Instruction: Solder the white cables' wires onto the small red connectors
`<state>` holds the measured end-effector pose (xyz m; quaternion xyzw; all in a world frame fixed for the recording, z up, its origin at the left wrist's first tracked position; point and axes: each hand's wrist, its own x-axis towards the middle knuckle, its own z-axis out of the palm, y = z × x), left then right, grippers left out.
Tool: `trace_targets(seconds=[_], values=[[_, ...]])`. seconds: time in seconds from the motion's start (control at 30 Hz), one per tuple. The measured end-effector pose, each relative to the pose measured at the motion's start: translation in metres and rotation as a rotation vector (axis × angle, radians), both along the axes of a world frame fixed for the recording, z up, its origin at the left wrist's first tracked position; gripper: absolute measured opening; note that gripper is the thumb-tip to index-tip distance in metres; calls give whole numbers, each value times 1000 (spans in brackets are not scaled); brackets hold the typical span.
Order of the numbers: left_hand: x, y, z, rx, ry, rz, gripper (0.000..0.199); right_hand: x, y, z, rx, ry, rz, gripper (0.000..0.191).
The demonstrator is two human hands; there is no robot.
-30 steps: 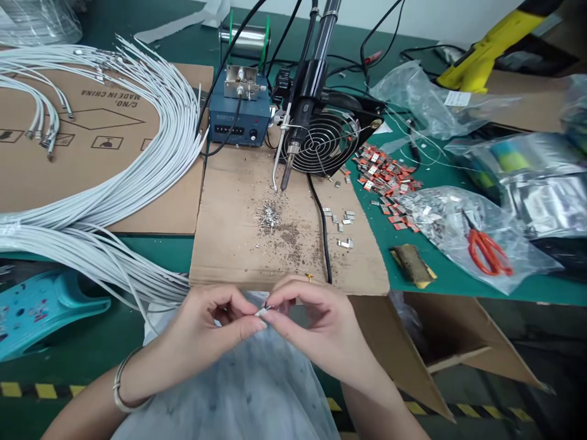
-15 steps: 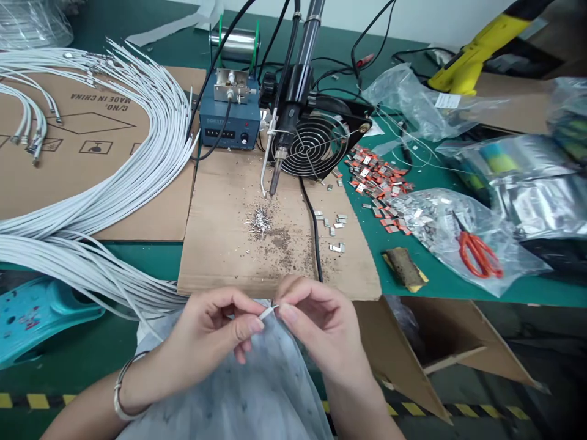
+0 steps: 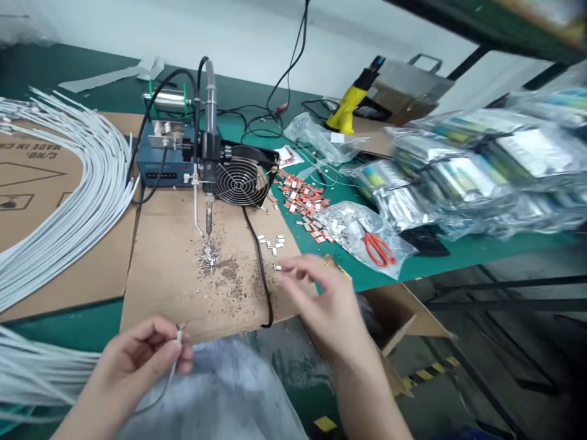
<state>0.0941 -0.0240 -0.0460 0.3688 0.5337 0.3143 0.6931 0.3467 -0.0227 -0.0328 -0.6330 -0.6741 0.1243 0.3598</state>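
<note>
My left hand [image 3: 145,354] pinches a white cable [image 3: 179,335] between thumb and fingers, close to its end. Thin bare wires stick up from that end, and the rest of the cable trails down over my lap. At the right part of the cardboard sheet [image 3: 160,269], my right hand [image 3: 321,293] reaches out with thumb and forefinger apart. Its forefinger tip is at a small metal connector shell [image 3: 277,267]; whether it touches cannot be made out. More small metal connectors [image 3: 274,251] lie just beyond.
A soldering iron [image 3: 209,214] on a stand points down over solder scraps [image 3: 208,256]. Behind are a blue feeder unit [image 3: 165,165] and a fan [image 3: 241,183]. Orange-and-metal parts [image 3: 302,198], red scissors [image 3: 380,249] and bagged packs [image 3: 458,177] lie right; white cables [image 3: 77,226] left.
My right hand has let go of the cable end and moved right and forward to the metal connectors. The left hand keeps the cable, now further left. The view has turned right.
</note>
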Motion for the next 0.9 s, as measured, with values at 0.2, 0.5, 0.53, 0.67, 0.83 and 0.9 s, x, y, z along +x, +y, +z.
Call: trace_targets(seconds=[0.2, 0.5, 0.53, 0.67, 0.83, 0.9], values=[[-8, 12, -5, -58, -42, 13, 46, 80, 103, 12, -161, -346, -111, 11], [-11, 24, 4, -116, -210, -185, 41, 74, 183, -19, -345, -485, -101, 20], [-11, 28, 7, -145, -223, -218, 42, 74, 184, -19, -366, -480, -96, 19], [-7, 57, 22, -190, -130, -263, 40, 77, 183, -4, -414, -436, -101, 15], [8, 107, 28, 9, 102, -404, 19, 68, 152, 22, -371, -287, -96, 20], [14, 120, 27, 72, 157, -468, 14, 52, 131, 24, -335, -36, 9, 23]])
